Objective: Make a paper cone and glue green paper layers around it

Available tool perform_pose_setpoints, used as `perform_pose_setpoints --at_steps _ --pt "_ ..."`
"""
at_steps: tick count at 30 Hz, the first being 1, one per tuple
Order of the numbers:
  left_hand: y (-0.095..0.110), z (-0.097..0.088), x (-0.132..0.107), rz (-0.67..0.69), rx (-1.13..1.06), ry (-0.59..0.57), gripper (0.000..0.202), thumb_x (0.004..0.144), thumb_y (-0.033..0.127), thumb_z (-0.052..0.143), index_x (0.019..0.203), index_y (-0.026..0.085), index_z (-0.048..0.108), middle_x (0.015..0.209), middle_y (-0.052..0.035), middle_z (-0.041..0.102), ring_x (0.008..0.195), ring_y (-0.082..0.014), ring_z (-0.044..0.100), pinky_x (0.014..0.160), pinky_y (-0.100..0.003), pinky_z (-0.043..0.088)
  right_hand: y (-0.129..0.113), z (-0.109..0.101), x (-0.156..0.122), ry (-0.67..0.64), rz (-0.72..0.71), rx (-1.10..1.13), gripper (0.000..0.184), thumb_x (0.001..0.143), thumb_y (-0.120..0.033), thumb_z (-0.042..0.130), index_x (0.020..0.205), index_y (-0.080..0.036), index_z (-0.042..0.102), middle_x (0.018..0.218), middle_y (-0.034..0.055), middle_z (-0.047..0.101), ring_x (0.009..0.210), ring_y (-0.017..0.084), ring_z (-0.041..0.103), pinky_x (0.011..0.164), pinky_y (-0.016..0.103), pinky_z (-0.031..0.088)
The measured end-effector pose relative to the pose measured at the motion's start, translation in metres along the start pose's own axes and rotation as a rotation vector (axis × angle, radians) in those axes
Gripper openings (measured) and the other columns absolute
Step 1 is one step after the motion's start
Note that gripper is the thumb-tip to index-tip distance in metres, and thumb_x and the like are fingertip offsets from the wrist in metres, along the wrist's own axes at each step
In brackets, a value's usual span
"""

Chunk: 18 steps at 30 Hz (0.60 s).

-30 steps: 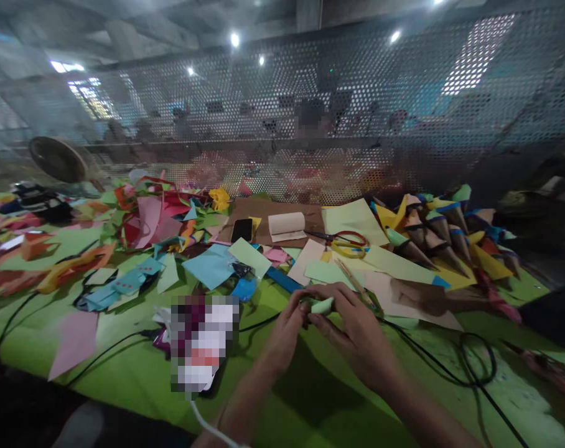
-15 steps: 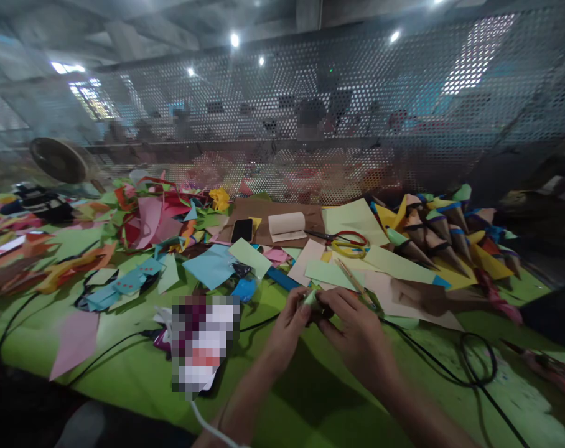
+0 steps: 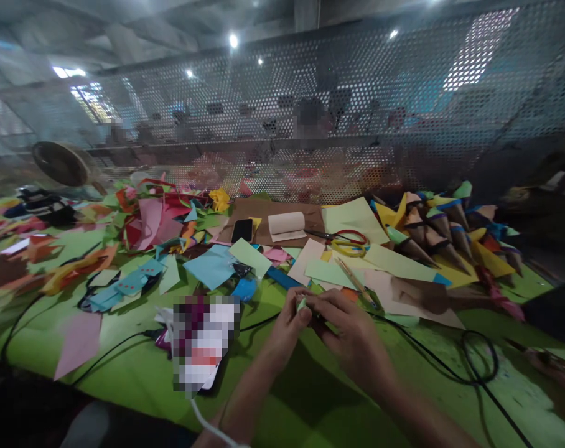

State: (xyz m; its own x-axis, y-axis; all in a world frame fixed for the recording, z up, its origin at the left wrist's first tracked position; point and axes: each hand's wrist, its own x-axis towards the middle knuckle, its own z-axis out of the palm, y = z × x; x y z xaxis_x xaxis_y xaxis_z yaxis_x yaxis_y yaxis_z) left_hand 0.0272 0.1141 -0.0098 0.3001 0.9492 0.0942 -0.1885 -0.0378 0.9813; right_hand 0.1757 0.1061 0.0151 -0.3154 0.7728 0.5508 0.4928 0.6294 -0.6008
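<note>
Close together above the green tabletop (image 3: 320, 401), my hands work on a small piece of light green paper (image 3: 302, 304). My left hand (image 3: 289, 320) pinches it between thumb and fingers. From the other side, the bent fingers of my right hand (image 3: 348, 317) close on the same paper, covering much of it. Just beyond my fingers lie a pale green sheet (image 3: 331, 274) and a thin wooden stick-like tool (image 3: 352, 277). Left of my hands is a phone with a blurred-out screen (image 3: 205, 345), joined to a white cable (image 3: 205, 423).
Scissors (image 3: 350, 239), a paper roll (image 3: 286, 226) and a black phone (image 3: 242, 231) lie farther back. Brown paper cones (image 3: 434, 227) are heaped at right, coloured scraps (image 3: 147, 218) at left. Black cables (image 3: 432, 361) cross the table. A perforated metal screen (image 3: 264, 124) stands behind; a fan (image 3: 61, 163) is at left.
My fingers have closed further over the light green paper, so less of it shows. My right hand has shifted slightly left towards my left hand.
</note>
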Motion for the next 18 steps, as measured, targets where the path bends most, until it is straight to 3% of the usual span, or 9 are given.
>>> perform_pose_setpoints --at_steps 7,13,18 --pt "-0.004 0.001 0.0 -0.007 -0.057 0.062 0.042 0.089 0.058 0.054 0.111 0.023 0.05 0.105 -0.0031 0.056 0.101 -0.0208 0.052 0.094 -0.033 0.04 -0.001 -0.008 0.008 0.098 0.143 0.164 0.01 0.084 -0.01 0.064 0.084 -0.02 0.063 0.079 0.0002 0.06 0.069 0.014 0.056 0.063 0.024 0.046" --pt "-0.008 0.003 0.004 -0.027 -0.153 0.082 0.037 0.081 0.037 0.066 0.112 0.023 0.05 0.108 -0.0027 0.054 0.102 -0.0201 0.051 0.089 -0.03 0.042 0.005 -0.012 0.011 0.149 0.297 0.291 0.005 0.083 -0.021 0.065 0.079 -0.018 0.062 0.086 0.0028 0.057 0.072 0.016 0.056 0.062 0.025 0.046" --pt "-0.003 0.006 0.003 -0.023 0.168 0.125 0.04 0.082 0.029 0.063 0.118 0.022 0.046 0.11 -0.0042 0.055 0.104 -0.022 0.052 0.092 -0.034 0.042 0.005 -0.011 0.01 0.148 0.314 0.231 0.002 0.082 -0.021 0.062 0.083 -0.019 0.061 0.083 0.0022 0.058 0.073 0.017 0.057 0.063 0.027 0.045"
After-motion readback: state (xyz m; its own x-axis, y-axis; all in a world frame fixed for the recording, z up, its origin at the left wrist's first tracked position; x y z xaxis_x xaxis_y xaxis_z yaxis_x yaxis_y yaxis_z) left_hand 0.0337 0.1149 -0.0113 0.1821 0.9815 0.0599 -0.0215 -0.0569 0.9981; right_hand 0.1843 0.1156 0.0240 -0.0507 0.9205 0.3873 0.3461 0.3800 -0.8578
